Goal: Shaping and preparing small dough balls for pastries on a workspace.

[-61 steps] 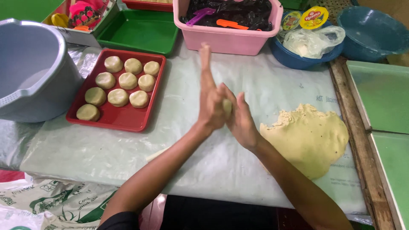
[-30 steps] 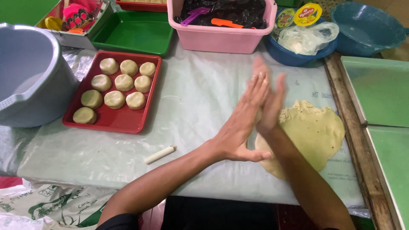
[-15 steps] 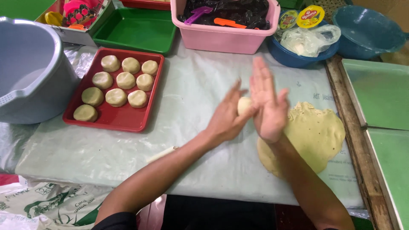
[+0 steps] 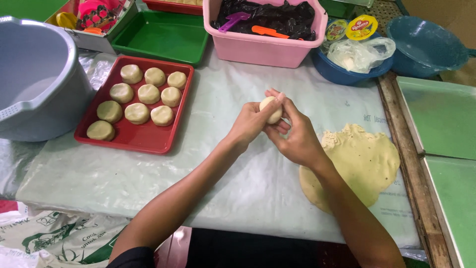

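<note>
Dough ball (image 4: 271,109) sits pinched between our left hand (image 4: 250,122) and right hand (image 4: 293,135), fingers of both closed around it, above the plastic-covered table (image 4: 148,173). Flattened dough sheet (image 4: 362,161) lies just right; red tray (image 4: 141,139) with nine dough pucks left.

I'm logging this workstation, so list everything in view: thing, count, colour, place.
dough ball: 1, pale, held between both hands
dough pieces: 9, pale, on red tray
red tray: 1, left of hands
flattened dough sheet: 1, yellowish, table right
grey bucket: 1, far left
green tray: 1, behind red tray
pink tub: 1, top centre, holding black plastic
blue bowl: 1, holding clear bag
teal bowl: 1, top right
left hand: grips ball
right hand: grips ball
</note>
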